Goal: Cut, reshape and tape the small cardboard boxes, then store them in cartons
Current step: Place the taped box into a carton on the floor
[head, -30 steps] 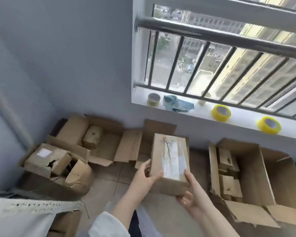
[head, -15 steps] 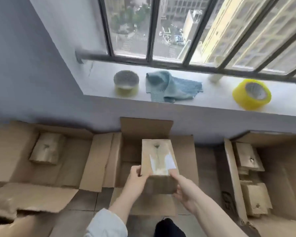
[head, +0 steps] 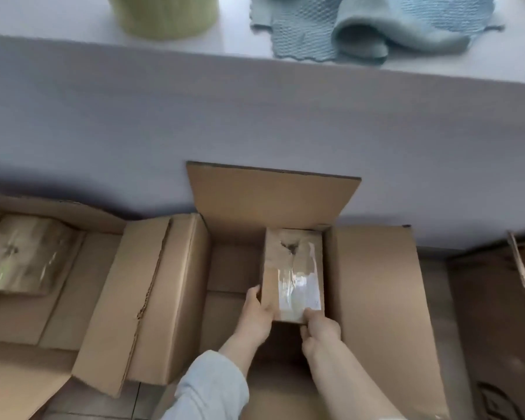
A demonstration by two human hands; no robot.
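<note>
Head view: both hands grip 1 small taped cardboard box (head: 293, 275) inside an open carton (head: 373, 298). The left hand (head: 256, 315) clasps the box's near left edge, fingers wrapped onto its side. The right hand (head: 320, 330) holds the near right corner, thumb on the taped top. The box lies flat with its long axis pointing away from the hands, against the carton's right inner wall and close to its far wall. Clear tape shines over its top, and a dark torn spot shows near its far end. Whether it already rests on the carton floor cannot be told.

Left of the hands, a second open carton (head: 109, 286) holds another taped box (head: 28, 256), well apart from them. Beyond the hands, above the grey wall, a white sill (head: 58, 22) carries a yellow-green tape roll (head: 164, 13) and a crumpled blue cloth (head: 376, 25). A pale sleeve (head: 212, 389) covers the left forearm.
</note>
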